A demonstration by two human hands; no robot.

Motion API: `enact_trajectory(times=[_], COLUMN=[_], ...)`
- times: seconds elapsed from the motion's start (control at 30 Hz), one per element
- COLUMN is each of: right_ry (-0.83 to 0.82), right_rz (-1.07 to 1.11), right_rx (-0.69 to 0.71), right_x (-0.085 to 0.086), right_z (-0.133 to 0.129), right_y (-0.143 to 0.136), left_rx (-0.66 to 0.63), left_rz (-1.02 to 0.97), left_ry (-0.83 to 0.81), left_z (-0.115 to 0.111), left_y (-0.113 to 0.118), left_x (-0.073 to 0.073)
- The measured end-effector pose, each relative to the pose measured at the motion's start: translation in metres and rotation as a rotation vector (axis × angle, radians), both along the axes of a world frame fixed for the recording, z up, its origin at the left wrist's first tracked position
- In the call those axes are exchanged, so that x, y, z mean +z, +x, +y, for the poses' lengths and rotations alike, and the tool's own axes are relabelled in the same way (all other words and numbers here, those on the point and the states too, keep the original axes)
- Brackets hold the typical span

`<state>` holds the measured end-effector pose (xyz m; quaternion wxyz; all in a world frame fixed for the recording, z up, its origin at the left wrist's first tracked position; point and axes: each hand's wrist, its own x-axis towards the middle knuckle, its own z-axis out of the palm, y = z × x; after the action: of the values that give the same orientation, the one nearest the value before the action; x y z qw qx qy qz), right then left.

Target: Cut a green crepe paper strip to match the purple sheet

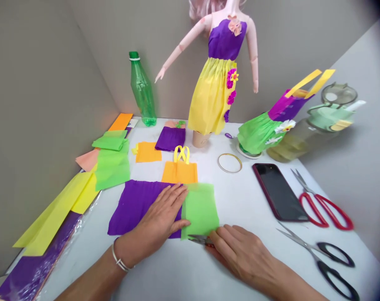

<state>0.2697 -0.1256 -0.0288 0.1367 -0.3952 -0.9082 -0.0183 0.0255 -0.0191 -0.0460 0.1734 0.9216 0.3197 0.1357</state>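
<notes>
My left hand (pixel 163 213) lies flat with spread fingers where a purple crepe sheet (pixel 133 207) meets a light green piece (pixel 202 205). The green piece overlaps the purple sheet's right edge. In my right hand (pixel 240 251) is a small pair of scissors (pixel 200 239), its blades at the green piece's lower edge and its handle mostly hidden by my fingers. Just behind the sheets sits an orange piece with yellow straps (pixel 179 171). Another orange piece (pixel 149 151) and a small purple piece (pixel 171 138) lie farther back.
Behind stand a doll (pixel 213 92), a green bottle (pixel 142 92), a small green dress (pixel 261 131) and a jar (pixel 299 138). Right: phone (pixel 280 192), red scissors (pixel 323 205), black scissors (pixel 318 255). A bangle (pixel 229 163) lies centrally; yellow paper (pixel 54 213) and green paper (pixel 113 165) lie left.
</notes>
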Motion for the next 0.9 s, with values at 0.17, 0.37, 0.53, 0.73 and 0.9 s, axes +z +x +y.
enact_trajectory(times=[0.17,0.37,0.53,0.73,0.9], right_ry=[0.031,0.001,-0.058,-0.082,-0.070], right_rz=[-0.005,-0.018,-0.018,-0.006,0.011], right_rx=[0.013,0.015,0.014,0.023,0.021], right_x=[0.0056,0.0026,0.0007,0.0029,0.0026], right_z=[0.0049,0.0062,0.0042,0.0064,0.0072], right_y=[-0.0069,-0.0083,-0.0084,-0.0101,-0.0106], left_rx=[-0.004,-0.003,-0.001,-0.004,0.000], left_rz=[0.019,0.007,0.023,-0.008,-0.002], left_ry=[0.011,0.012,0.014,0.012,0.006], left_z=[0.0004,-0.0001,0.0002,0.0002,-0.0001], left_y=[0.0000,0.0003,0.0004,0.0013,0.0013], left_x=[-0.0028,-0.0021,-0.0016,-0.0003,0.0007])
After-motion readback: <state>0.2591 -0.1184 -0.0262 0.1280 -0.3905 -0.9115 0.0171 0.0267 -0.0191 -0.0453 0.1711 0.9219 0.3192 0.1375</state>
